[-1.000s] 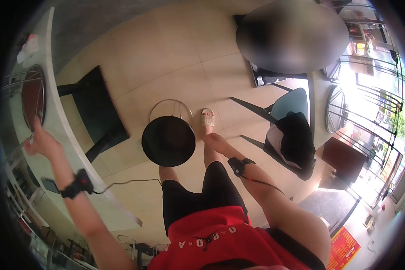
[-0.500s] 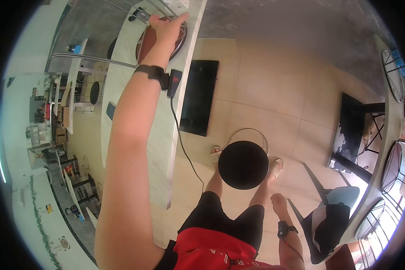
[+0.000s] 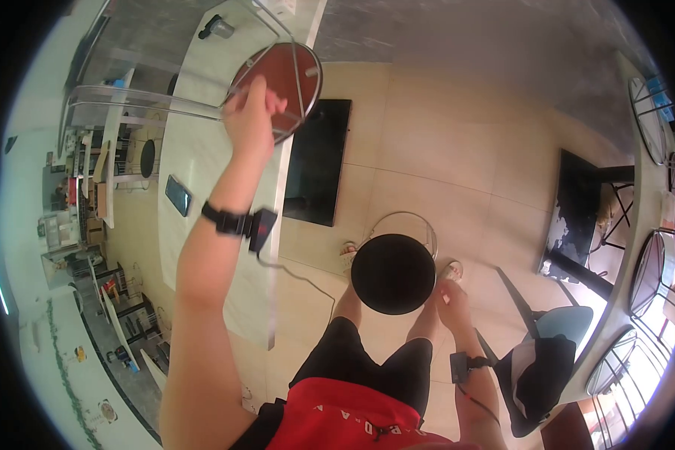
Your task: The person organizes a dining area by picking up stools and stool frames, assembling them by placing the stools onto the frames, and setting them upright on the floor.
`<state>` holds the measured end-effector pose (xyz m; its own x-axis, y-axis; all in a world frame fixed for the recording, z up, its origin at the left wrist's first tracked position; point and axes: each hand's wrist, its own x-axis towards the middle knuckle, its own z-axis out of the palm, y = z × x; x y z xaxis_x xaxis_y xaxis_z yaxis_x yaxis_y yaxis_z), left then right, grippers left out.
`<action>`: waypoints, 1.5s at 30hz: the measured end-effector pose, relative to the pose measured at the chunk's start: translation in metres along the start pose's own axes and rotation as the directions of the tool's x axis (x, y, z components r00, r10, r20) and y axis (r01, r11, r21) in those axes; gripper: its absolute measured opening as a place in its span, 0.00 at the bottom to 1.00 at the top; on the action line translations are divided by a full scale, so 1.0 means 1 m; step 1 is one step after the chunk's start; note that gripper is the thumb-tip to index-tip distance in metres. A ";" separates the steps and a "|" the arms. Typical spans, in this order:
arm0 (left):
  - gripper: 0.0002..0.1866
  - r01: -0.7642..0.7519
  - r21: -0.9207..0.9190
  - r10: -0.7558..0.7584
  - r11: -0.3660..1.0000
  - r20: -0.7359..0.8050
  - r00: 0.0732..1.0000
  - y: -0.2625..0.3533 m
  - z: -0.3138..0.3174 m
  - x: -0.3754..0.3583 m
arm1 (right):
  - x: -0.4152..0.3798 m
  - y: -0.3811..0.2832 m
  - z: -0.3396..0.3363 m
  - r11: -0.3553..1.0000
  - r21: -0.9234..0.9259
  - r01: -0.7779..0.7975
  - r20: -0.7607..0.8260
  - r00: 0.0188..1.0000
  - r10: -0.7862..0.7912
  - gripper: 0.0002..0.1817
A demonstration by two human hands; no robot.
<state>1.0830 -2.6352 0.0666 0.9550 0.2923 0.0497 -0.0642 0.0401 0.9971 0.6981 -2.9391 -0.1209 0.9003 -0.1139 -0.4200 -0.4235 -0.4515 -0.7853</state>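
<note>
An upturned stool (image 3: 291, 79) with a reddish-brown underside and metal legs lies on the pale tabletop, its round edge reaching past the table's side. At the near left part of its frame is my left hand (image 3: 253, 118), with fingers curled at the metal; the exact grip is blurred. My right hand (image 3: 451, 298) hangs low beside my lower leg, to the right of a black round stool seat (image 3: 393, 274). Its fingers are bent in, and nothing shows in them.
A phone (image 3: 178, 195) and a small dark object (image 3: 219, 28) lie on the pale table (image 3: 221, 247). A black flat panel (image 3: 319, 165) is beside it over the tiled floor. At the right stands a chair with a black-and-white item (image 3: 538, 375) on it.
My left hand has come back from the stool's far side to its near left part. The upturned stool has shifted nearer and out over the table edge. My right hand has moved forward.
</note>
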 end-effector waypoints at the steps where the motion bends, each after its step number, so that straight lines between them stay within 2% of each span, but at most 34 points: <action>1: 0.19 -0.005 0.023 0.004 1.000 0.040 0.999 0.002 -0.007 -0.020 | 0.010 -0.014 -0.002 0.996 0.031 0.085 -0.050 0.995 -0.083 0.12; 5: 0.20 0.024 -0.003 -0.023 1.000 0.196 0.980 0.020 -0.011 -0.096 | 0.045 -0.073 -0.019 0.983 0.035 0.179 -0.098 0.980 -0.175 0.14; 6: 0.20 0.032 -0.004 -0.030 0.999 0.199 0.979 0.027 -0.006 -0.114 | 0.050 -0.084 -0.021 0.978 -0.002 0.209 -0.133 0.969 -0.207 0.17; 8: 0.20 0.050 0.044 -0.062 0.998 0.324 0.944 0.046 0.009 -0.139 | 0.061 -0.106 -0.026 0.972 -0.042 0.232 -0.169 0.957 -0.236 0.20; 10: 0.19 0.109 0.097 -0.137 0.989 0.371 0.918 0.061 0.023 -0.152 | 0.064 -0.123 -0.032 0.937 -0.069 0.342 -0.254 0.902 -0.348 0.31; 11: 0.18 0.154 0.152 -0.205 0.976 0.417 0.886 0.066 0.033 -0.157 | 0.067 -0.125 -0.032 0.947 -0.079 0.312 -0.270 0.907 -0.322 0.31; 12: 0.18 0.176 0.142 -0.221 0.974 0.444 0.868 0.071 0.043 -0.155 | 0.070 -0.124 -0.030 0.934 -0.059 0.352 -0.325 0.878 -0.351 0.36; 13: 0.18 0.295 0.160 -0.336 0.942 0.466 0.819 0.075 0.050 -0.150 | 0.071 -0.117 -0.031 0.918 -0.044 0.395 -0.374 0.845 -0.381 0.41; 14: 0.17 0.405 0.186 -0.443 0.895 0.480 0.757 0.073 0.055 -0.143 | 0.070 -0.108 -0.032 0.927 -0.054 0.370 -0.383 0.850 -0.362 0.41; 15: 0.15 0.479 0.226 -0.521 0.848 0.515 0.680 0.066 0.059 -0.136 | 0.070 -0.097 -0.029 0.923 -0.075 0.376 -0.400 0.837 -0.373 0.43; 16: 0.15 0.487 0.228 -0.529 0.843 0.521 0.670 0.057 0.067 -0.136 | 0.070 -0.082 -0.021 0.917 -0.093 0.388 -0.414 0.823 -0.390 0.45; 17: 0.14 0.589 0.287 -0.636 0.755 0.541 0.550 0.047 0.077 -0.137 | 0.073 -0.034 -0.002 0.927 -0.107 0.359 -0.491 0.792 -0.363 0.43; 18: 0.14 0.674 0.351 -0.726 0.651 0.548 0.416 0.037 0.086 -0.139 | 0.068 -0.014 -0.001 0.930 -0.104 0.352 -0.491 0.795 -0.356 0.43; 19: 0.13 0.691 0.395 -0.751 0.605 0.571 0.331 0.026 0.094 -0.144 | 0.059 0.002 0.001 0.945 -0.034 0.326 -0.471 0.829 -0.303 0.42; 20: 0.13 0.700 0.404 -0.763 0.589 0.563 0.317 0.014 0.101 -0.149 | 0.046 0.011 0.005 0.957 0.037 0.289 -0.443 0.863 -0.243 0.40; 21: 0.13 0.712 0.421 -0.778 0.561 0.562 0.280 0.002 0.108 -0.155 | 0.030 0.014 0.012 0.935 0.198 0.294 -0.423 0.886 -0.189 0.43; 22: 0.13 0.717 0.436 -0.784 0.544 0.569 0.248 -0.009 0.116 -0.157 | 0.022 0.022 0.017 0.940 0.197 0.280 -0.420 0.890 -0.177 0.43; 24: 0.12 0.709 0.472 -0.797 0.524 0.565 0.213 -0.036 0.125 -0.154 | 0.017 0.034 0.028 0.806 0.564 0.182 -0.364 0.930 0.045 0.49; 25: 0.12 0.740 0.471 -0.814 0.480 0.554 0.175 -0.056 0.127 -0.148 | 0.016 0.037 0.030 0.814 0.563 0.146 -0.325 0.944 0.056 0.62; 26: 0.13 0.766 0.472 -0.830 0.436 0.541 0.140 -0.076 0.130 -0.139 | 0.020 0.039 0.033 0.808 0.573 0.138 -0.321 0.945 0.066 0.62; 28: 0.14 0.788 0.405 -0.821 0.463 0.531 0.210 -0.116 0.135 -0.113 | 0.033 0.046 0.041 0.635 0.767 0.089 -0.273 0.941 0.198 0.62; 29: 0.15 0.758 0.423 -0.836 0.497 0.468 0.287 -0.141 0.136 -0.099 | 0.039 0.045 0.042 0.631 0.757 0.172 -0.334 0.931 0.147 0.55; 30: 0.16 0.726 0.443 -0.839 0.526 0.407 0.361 -0.164 0.136 -0.087 | 0.047 0.038 0.040 0.625 0.764 0.162 -0.329 0.931 0.160 0.55; 32: 0.17 0.725 0.495 -0.871 0.479 0.367 0.325 -0.188 0.133 -0.066 | 0.068 0.023 0.034 0.418 0.909 -0.002 -0.178 0.902 0.393 0.44; 33: 0.18 0.720 0.535 -0.893 0.442 0.333 0.301 -0.202 0.131 -0.057 | 0.084 0.022 0.037 0.453 0.891 0.034 -0.221 0.904 0.366 0.32; 34: 0.18 0.719 0.540 -0.896 0.437 0.337 0.291 -0.218 0.133 -0.051 | 0.095 0.022 0.036 0.453 0.891 0.033 -0.225 0.899 0.376 0.32; 36: 0.18 0.638 0.607 -0.880 0.474 0.348 0.323 -0.248 0.123 -0.046 | 0.114 0.008 0.030 0.305 0.946 -0.113 -0.077 0.833 0.548 0.28; 37: 0.19 0.585 0.619 -0.852 0.524 0.365 0.375 -0.259 0.117 -0.048 | 0.123 0.015 0.035 0.355 0.923 -0.146 -0.079 0.832 0.549 0.25; 38: 0.19 0.584 0.624 -0.855 0.519 0.360 0.374 -0.264 0.115 -0.049 | 0.129 0.019 0.044 0.348 0.925 -0.150 -0.073 0.831 0.552 0.25; 40: 0.23 0.540 0.670 -0.851 0.510 0.305 0.427 -0.277 0.116 -0.054 | 0.137 0.032 0.053 0.395 0.893 -0.215 -0.061 0.813 0.579 0.25; 41: 0.23 0.553 0.664 -0.857 0.503 0.302 0.417 -0.293 0.109 -0.056 | 0.136 0.035 0.055 0.402 0.887 -0.228 -0.058 0.808 0.586 0.25; 43: 0.28 0.562 0.675 -0.871 0.478 0.283 0.401 -0.323 0.096 -0.050 | 0.139 0.038 0.061 0.338 0.932 -0.135 -0.050 0.872 0.487 0.31; 44: 0.28 0.571 0.671 -0.874 0.473 0.279 0.398 -0.321 0.092 -0.052 | 0.139 0.042 0.064 0.342 0.929 -0.144 -0.045 0.871 0.489 0.31; 45: 0.31 0.269 0.759 -0.767 0.593 0.430 0.477 -0.316 0.087 -0.055 | 0.141 0.046 0.066 0.266 0.950 -0.166 0.019 0.877 0.481 0.32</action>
<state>1.0762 -2.7472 -0.2467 0.6290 -0.3025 -0.7162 0.4388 -0.6223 0.6482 0.7993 -2.9177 -0.2458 0.5838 -0.3005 -0.7542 -0.3572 0.7391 -0.5711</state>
